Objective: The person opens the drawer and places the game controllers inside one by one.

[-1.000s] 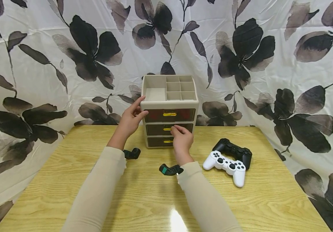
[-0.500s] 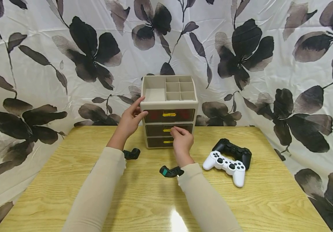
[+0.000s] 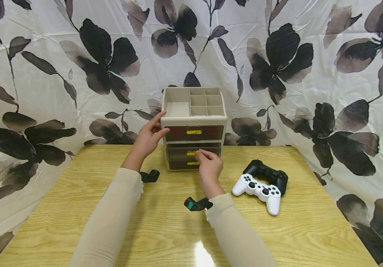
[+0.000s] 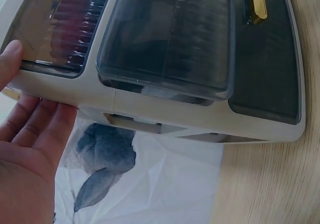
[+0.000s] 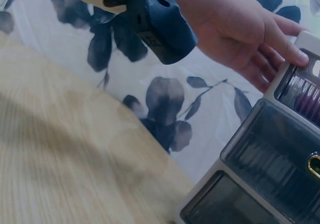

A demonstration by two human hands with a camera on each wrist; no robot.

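One cream plastic cabinet point(image 3: 191, 121) with smoky, see-through drawers point(image 3: 178, 134) stands near the middle of the wood-grained counter's back edge point(image 3: 138, 147). The left grip point(image 3: 147, 139) clasps the cabinet's left side; the right grip point(image 3: 210, 166) pinches the glossy gold pull point(image 3: 191, 153) of the middle drawer point(image 4: 167, 38) (it juts out). Toward the counter's right edge, a white gamepad point(image 3: 258, 188) overlaps a black gamepad point(image 3: 268, 174). Marks on the wrist mount point(image 5: 162, 26) are unreadable.

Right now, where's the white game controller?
In the head view, the white controller lies on the right side of the table, to the right of the drawer unit, with the black controller just behind it.
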